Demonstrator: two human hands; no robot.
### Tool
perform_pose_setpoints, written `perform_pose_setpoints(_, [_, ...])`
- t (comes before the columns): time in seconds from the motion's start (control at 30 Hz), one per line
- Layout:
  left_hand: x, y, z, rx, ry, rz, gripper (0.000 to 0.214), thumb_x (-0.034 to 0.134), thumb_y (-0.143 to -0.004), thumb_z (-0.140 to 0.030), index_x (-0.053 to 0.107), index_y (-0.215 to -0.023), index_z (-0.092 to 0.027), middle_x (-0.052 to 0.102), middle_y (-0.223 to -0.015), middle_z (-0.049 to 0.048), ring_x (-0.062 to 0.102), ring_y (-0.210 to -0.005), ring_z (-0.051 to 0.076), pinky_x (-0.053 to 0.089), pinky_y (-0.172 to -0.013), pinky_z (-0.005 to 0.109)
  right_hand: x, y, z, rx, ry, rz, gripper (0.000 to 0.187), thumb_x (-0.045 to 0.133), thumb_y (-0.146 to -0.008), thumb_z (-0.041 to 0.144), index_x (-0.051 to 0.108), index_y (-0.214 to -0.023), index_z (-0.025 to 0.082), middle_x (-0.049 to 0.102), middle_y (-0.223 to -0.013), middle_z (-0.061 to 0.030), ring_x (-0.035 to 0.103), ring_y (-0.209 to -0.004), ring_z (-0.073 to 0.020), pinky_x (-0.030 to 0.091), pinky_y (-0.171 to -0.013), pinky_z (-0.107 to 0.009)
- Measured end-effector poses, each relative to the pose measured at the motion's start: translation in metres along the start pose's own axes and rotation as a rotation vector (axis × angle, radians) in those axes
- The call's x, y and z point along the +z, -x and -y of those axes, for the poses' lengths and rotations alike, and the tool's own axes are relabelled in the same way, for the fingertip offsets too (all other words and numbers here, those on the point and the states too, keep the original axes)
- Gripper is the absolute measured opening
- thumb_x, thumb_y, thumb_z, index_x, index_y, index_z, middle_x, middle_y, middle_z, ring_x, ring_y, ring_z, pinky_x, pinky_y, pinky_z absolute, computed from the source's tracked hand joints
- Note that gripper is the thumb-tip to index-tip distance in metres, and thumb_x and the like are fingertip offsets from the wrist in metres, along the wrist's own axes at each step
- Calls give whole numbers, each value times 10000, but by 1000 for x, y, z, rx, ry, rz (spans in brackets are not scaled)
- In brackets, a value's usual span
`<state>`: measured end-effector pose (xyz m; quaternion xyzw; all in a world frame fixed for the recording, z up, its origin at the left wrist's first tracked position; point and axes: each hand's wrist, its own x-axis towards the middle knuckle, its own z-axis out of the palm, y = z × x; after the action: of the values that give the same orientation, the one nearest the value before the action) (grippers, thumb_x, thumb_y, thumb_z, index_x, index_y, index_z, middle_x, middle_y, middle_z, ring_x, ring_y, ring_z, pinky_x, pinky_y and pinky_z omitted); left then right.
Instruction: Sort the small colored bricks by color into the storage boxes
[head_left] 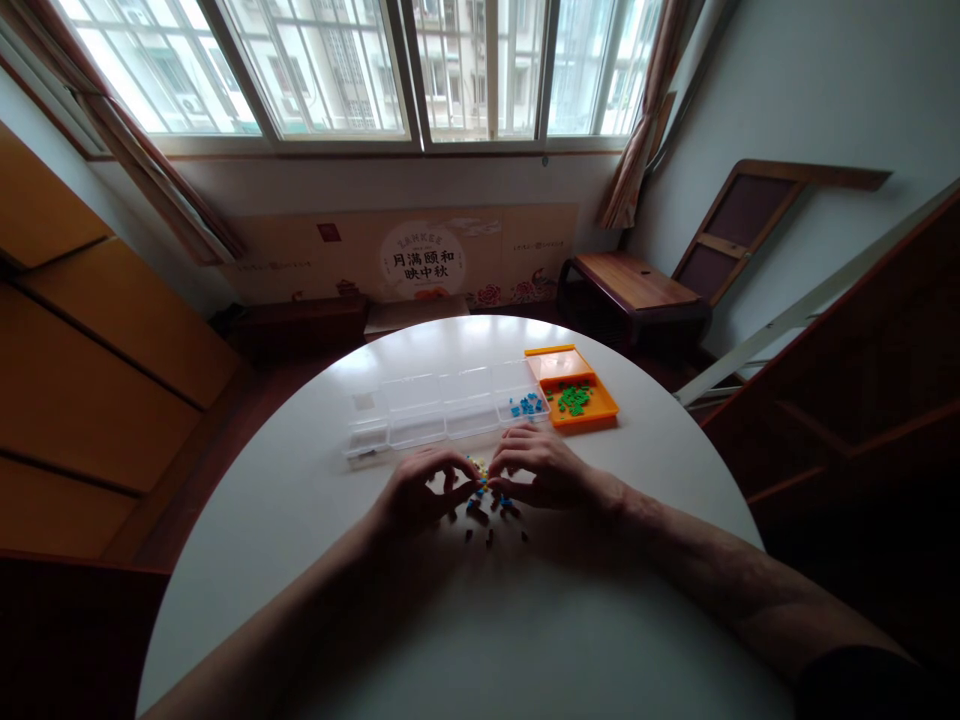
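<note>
My left hand point(426, 485) and my right hand point(546, 468) meet over the middle of the white table, thumbs and forefingers pinched with the tips almost touching. Whatever sits between those fingertips is too small to name. Right under and around them lies a loose pile of tiny building-block pieces point(478, 514), in blue, yellow and dark colours, partly hidden by my fingers. Beyond my hands stands a clear compartment box point(417, 430), with small blue pieces point(528, 405) in its right end compartment. Beside it, an orange box point(600, 405) holds many green pieces point(575, 399).
The round white table point(480, 630) has its far edge near a low wooden bench point(634, 282). A folded wooden chair-like frame point(739, 225) leans at the right wall. Orange-brown cabinets point(90, 380) stand on the left, and windows point(480, 70) line the back.
</note>
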<state>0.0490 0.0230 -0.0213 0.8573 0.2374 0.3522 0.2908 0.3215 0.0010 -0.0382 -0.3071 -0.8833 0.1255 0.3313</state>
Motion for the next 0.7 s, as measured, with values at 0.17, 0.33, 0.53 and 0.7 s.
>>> perform_pose_setpoints(0.17, [-1, 0, -1, 67, -104, -17, 167, 792, -1019, -339, 773, -941, -192, 802, -887, 48, 700, -722, 141, 578, -730, 262, 3, 0, 0, -24, -13, -10, 206, 668, -1094, 448, 763, -1020, 280, 795, -923, -28, 717, -898, -210, 556, -946, -383])
perform_pose_setpoints(0.33, [0, -1, -1, 103, -131, -1, 147, 773, -1032, -318, 779, -952, -195, 815, -906, 55, 713, -733, 146, 585, -737, 269, 4, 0, -2, -49, -8, -63, 102, 692, -1074, 347, 742, -1020, 276, 786, -917, -15, 714, -869, -202, 550, -923, -368])
perform_pose_setpoints(0.53, [1, -2, -2, 102, -120, -8, 120, 780, -1027, -301, 777, -968, -198, 806, -892, 47, 702, -727, 144, 579, -758, 280, 1, -2, 2, -53, -5, -46, 135, 651, -1091, 327, 731, -996, 275, 784, -897, -14, 715, -853, -194, 553, -931, -370])
perform_pose_setpoints(0.7, [-5, 1, 7, 71, -177, -18, 115, 784, -1011, -305, 749, -974, -202, 765, -892, 37, 654, -722, 137, 541, -722, 267, -7, -1, 2, -4, 41, -111, 136, 643, -1096, 309, 726, -996, 269, 794, -922, -18, 721, -895, -205, 552, -948, -392])
